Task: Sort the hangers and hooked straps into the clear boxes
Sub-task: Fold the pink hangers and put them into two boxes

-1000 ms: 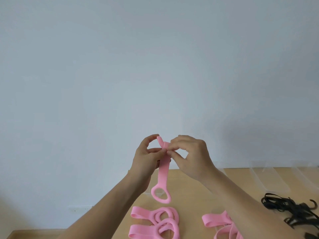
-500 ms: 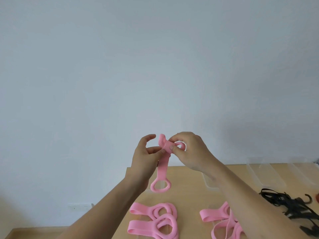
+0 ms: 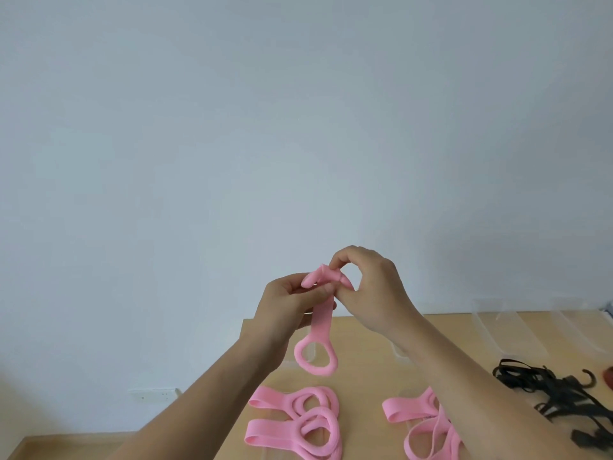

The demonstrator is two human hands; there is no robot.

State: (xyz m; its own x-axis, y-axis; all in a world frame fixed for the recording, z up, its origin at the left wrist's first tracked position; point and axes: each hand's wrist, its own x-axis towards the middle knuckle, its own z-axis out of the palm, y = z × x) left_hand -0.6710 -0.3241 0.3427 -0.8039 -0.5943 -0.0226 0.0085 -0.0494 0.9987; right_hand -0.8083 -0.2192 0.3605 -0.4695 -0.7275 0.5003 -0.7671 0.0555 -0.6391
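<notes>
I hold a pink hanger strap up above the wooden table, its ring end hanging down. My left hand grips the strap's upper part. My right hand pinches the folded top end beside it. Two more pink hanger straps lie on the table below my hands, and a looser pink bunch lies partly under my right forearm. A tangle of black hooked straps lies at the right. Clear boxes stand at the table's far right.
A plain pale wall fills the upper view. The table's left edge runs near my left forearm, with floor and a wall socket beyond it. A dark red object peeks in at the right edge.
The right hand has folded the strap's top end over and shifted its pinch upward. The left hand has curled tighter round the strap. The hanging ring has stayed at about the same height.
</notes>
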